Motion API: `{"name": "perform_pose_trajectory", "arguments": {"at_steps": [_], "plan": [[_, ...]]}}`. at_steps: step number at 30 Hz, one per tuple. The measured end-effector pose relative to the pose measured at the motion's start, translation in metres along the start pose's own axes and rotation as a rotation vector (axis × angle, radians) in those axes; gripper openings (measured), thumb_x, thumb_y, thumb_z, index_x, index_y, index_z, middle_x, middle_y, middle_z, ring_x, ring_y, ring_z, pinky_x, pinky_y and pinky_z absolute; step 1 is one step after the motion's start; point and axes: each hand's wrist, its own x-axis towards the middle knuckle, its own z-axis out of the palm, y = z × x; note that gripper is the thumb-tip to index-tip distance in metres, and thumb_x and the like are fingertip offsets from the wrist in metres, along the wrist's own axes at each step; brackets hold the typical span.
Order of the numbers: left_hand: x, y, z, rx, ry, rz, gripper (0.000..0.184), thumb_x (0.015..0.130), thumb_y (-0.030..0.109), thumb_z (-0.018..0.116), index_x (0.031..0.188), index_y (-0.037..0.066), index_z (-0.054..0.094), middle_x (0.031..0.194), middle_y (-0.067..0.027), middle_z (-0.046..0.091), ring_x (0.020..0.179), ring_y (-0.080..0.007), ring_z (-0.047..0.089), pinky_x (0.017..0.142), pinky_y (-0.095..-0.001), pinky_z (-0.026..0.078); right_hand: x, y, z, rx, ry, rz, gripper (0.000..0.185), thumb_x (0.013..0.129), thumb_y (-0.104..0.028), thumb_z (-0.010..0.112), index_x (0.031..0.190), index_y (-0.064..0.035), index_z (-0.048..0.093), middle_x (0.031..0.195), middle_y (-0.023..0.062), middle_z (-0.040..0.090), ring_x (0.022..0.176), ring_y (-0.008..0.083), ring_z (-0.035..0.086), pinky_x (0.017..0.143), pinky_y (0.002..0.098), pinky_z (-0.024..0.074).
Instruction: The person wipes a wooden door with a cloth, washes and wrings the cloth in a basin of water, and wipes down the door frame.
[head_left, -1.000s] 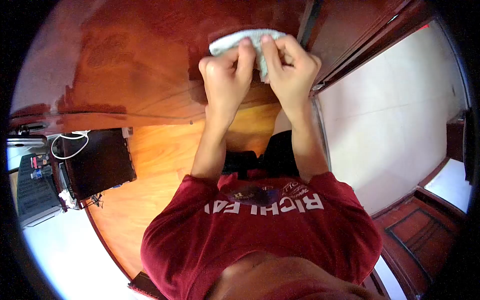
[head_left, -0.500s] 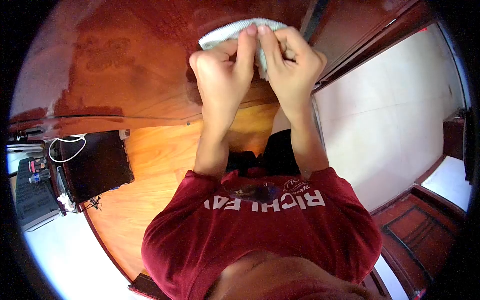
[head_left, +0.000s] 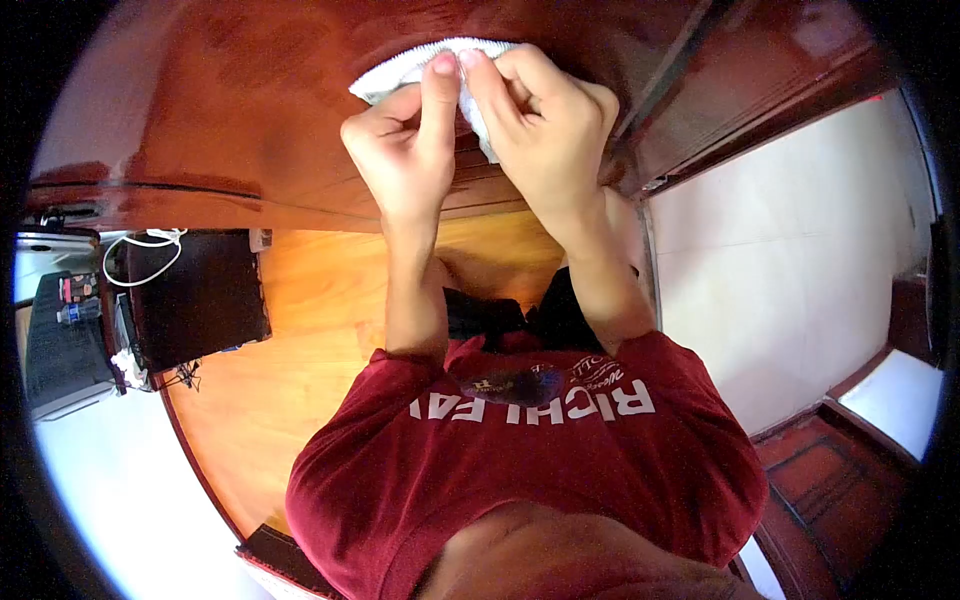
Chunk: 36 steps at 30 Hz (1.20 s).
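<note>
My left hand (head_left: 405,145) and my right hand (head_left: 550,125) meet above a glossy red-brown wooden surface (head_left: 240,110). Between them is a white cloth (head_left: 400,72) with a finely ribbed edge, spread in an arc beyond the fingers. Both thumbs lie side by side on its near side and pinch it near the middle. A loose part of the cloth hangs down beside my right hand. The other fingers are curled, and some of their tips are hidden behind the cloth.
A dark box-like piece (head_left: 200,300) with a white cable (head_left: 112,262) on it stands at the left. An orange wood floor (head_left: 320,330) lies below the surface's edge. A white wall panel (head_left: 780,240) and a dark red door-like panel (head_left: 840,490) are at the right.
Both hands and the cloth appear further left in view, as the camera view has shifted with the surroundings. The thumbs keep their pinch on the cloth.
</note>
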Motion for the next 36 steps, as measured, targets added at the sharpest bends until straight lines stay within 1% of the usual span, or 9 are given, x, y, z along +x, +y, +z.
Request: {"name": "perform_pose_trajectory", "arguments": {"at_steps": [4, 13, 15, 16, 19, 20, 27, 29, 36], "plan": [[-0.011, -0.02, 0.002, -0.049, 0.015, 0.03, 0.035, 0.087, 0.014, 0.065, 0.058, -0.004, 0.06, 0.049, 0.0082, 0.041, 0.049, -0.0013, 0.031, 0.041, -0.0207, 0.022, -0.019, 0.012, 0.005, 0.026, -0.025, 0.096, 0.02, 0.081, -0.013, 0.068, 0.068, -0.0047, 0.056, 0.058, 0.011, 0.059, 0.047, 0.0234, 0.06, 0.042, 0.0316, 0.0444], [-0.002, -0.016, -0.007, -0.127, 0.062, 0.025, 0.035, 0.086, 0.011, 0.066, 0.054, -0.003, 0.059, 0.049, 0.0086, 0.042, 0.048, -0.0002, 0.033, 0.041, -0.019, 0.022, -0.012, 0.0, 0.014, 0.004, 0.0, 0.03, 0.021, 0.082, -0.013, 0.068, 0.067, -0.0058, 0.055, 0.054, 0.0093, 0.056, 0.044, 0.0222, 0.058, 0.041, 0.0313, 0.0422], [-0.003, -0.02, -0.005, -0.13, 0.071, 0.024, 0.036, 0.085, 0.011, 0.067, 0.053, -0.003, 0.058, 0.05, 0.0091, 0.041, 0.048, -0.0003, 0.032, 0.041, -0.019, 0.021, -0.013, 0.003, 0.015, 0.061, 0.027, 0.004, 0.024, 0.081, -0.007, 0.069, 0.063, -0.0019, 0.055, 0.043, 0.001, 0.042, 0.04, 0.0026, 0.037, 0.037, 0.0223, 0.0282], [-0.003, -0.019, -0.007, -0.139, 0.071, 0.019, 0.036, 0.085, 0.011, 0.067, 0.053, -0.002, 0.058, 0.049, 0.0088, 0.041, 0.048, -0.0003, 0.032, 0.041, -0.0192, 0.021, -0.011, 0.001, 0.013, 0.043, -0.002, -0.007, 0.024, 0.082, -0.007, 0.068, 0.063, -0.0016, 0.054, 0.043, 0.0008, 0.042, 0.04, 0.0021, 0.037, 0.036, 0.0226, 0.0277], [0.007, 0.001, -0.007, -0.103, 0.093, 0.031, 0.037, 0.086, 0.013, 0.067, 0.053, -0.003, 0.059, 0.047, 0.0064, 0.044, 0.047, -0.0008, 0.034, 0.041, -0.0193, 0.024, 0.005, -0.007, 0.015, 0.101, 0.021, -0.032, 0.025, 0.082, -0.007, 0.068, 0.062, -0.0013, 0.053, 0.043, 0.0014, 0.041, 0.039, 0.0023, 0.036, 0.036, 0.0228, 0.0274], [0.007, 0.001, -0.007, -0.124, 0.079, 0.005, 0.036, 0.085, 0.012, 0.067, 0.053, -0.003, 0.059, 0.048, 0.0066, 0.044, 0.047, -0.0008, 0.034, 0.042, -0.0193, 0.025, 0.004, -0.005, 0.013, 0.062, -0.028, -0.002, 0.022, 0.081, -0.013, 0.068, 0.066, -0.0054, 0.054, 0.053, 0.0103, 0.055, 0.043, 0.0224, 0.057, 0.039, 0.0314, 0.041], [-0.001, -0.013, -0.008, -0.126, 0.019, -0.052, 0.036, 0.084, 0.01, 0.067, 0.052, -0.003, 0.058, 0.049, 0.008, 0.043, 0.048, -0.0005, 0.033, 0.042, -0.0192, 0.025, -0.011, -0.001, 0.007, -0.003, -0.073, 0.092, 0.022, 0.081, -0.012, 0.068, 0.065, -0.004, 0.054, 0.054, 0.0115, 0.056, 0.043, 0.0234, 0.057, 0.039, 0.0319, 0.0411], [0.007, -0.013, -0.005, -0.113, 0.069, 0.036, 0.038, 0.086, 0.011, 0.066, 0.051, -0.003, 0.057, 0.047, 0.0071, 0.043, 0.046, -0.0006, 0.033, 0.04, -0.0195, 0.024, -0.001, -0.004, 0.011, 0.039, -0.02, 0.015, 0.022, 0.081, -0.013, 0.068, 0.066, -0.0041, 0.054, 0.054, 0.0114, 0.056, 0.043, 0.0236, 0.057, 0.039, 0.0321, 0.041], [0.001, -0.006, 0.002, -0.113, -0.041, 0.012, 0.028, 0.086, 0.014, 0.066, 0.062, -0.001, 0.069, 0.053, 0.0068, 0.052, 0.05, -0.0011, 0.039, 0.044, -0.0179, 0.027, -0.004, 0.005, -0.003, 0.041, 0.009, 0.037, 0.018, 0.079, -0.012, 0.07, 0.068, -0.0052, 0.058, 0.056, 0.0107, 0.058, 0.045, 0.0206, 0.059, 0.042, 0.0301, 0.0441]]}}
